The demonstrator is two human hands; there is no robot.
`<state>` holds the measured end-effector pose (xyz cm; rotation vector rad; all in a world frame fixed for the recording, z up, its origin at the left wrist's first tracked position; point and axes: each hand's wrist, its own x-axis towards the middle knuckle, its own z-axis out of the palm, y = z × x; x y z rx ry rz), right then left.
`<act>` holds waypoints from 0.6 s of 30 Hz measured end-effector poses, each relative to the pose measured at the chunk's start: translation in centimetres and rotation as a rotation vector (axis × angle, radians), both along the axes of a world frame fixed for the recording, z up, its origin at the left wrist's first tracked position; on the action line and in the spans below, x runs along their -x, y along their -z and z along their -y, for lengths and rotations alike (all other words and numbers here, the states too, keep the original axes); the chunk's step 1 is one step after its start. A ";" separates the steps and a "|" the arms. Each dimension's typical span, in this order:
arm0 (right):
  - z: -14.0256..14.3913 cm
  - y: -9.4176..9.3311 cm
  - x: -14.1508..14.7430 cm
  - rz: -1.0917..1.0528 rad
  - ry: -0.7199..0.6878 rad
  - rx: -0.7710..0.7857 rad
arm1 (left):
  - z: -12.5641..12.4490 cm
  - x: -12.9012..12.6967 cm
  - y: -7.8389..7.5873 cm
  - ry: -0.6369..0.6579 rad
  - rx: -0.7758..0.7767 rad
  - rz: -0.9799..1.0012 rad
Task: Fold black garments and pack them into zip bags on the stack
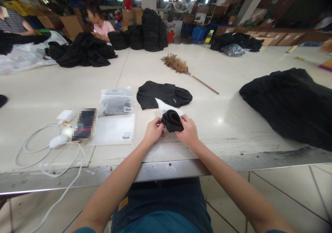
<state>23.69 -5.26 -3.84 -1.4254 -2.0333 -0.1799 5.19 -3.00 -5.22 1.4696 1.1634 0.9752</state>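
At the tabletop's (145, 67) far left corner, a white plastic bag (28, 55) lay under dark cloth, and beyond it sat a person in a striped top (14, 21). A white cable (62, 195) looped near the left end and hung over the near edge, with a white plug block (64, 115) and a phone (85, 124) just beside it. A rumpled black heap (80, 51) lay toward the far edge; behind it was a person in a pink top (103, 27). Right of the phone, a flat clear bag (111, 129) lay nearer the front edge than a filled clear packet (116, 105). Stacks of black cloth (150, 29) stood along the far edge.

Close to the near edge, around its middle, the left hand (153, 131) pinched the left side of a small black cloth (171, 120) between thumb and fingers. A white sheet (164, 105) stuck up behind it; whether the two were joined could not be told. A folded black garment (158, 94) lay just beyond. The right hand (188, 129) gripped the cloth's right side, fingers bent. Farther back lay a feather duster (176, 63), its handle slanting toward the right. A bottle (209, 38) stood at the far edge, and a large black pile (287, 105) covered part of the right end.
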 end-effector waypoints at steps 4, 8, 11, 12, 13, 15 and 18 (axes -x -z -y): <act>-0.8 -1.0 0.6 0.150 0.039 -0.044 | 0.7 -0.6 0.3 0.008 0.124 0.060; -1.2 -0.8 0.8 0.256 -0.033 -0.007 | 0.4 0.4 0.0 0.019 0.195 -0.031; -1.3 -0.2 0.4 0.293 -0.054 0.002 | -0.4 2.1 -0.4 -0.155 -0.021 -0.219; -1.3 0.0 0.2 0.301 -0.066 0.001 | -0.6 2.6 -0.6 -0.210 -0.104 -0.265; -1.2 0.2 0.1 0.309 -0.078 0.001 | -0.8 3.1 -0.7 -0.227 -0.167 -0.298; -1.2 0.5 -0.2 0.317 -0.095 0.000 | -1.0 3.6 -0.8 -0.155 -0.231 -0.356; -1.1 1.1 -0.4 0.319 -0.086 -0.009 | -0.9 3.7 -1.0 -0.018 -0.289 -0.497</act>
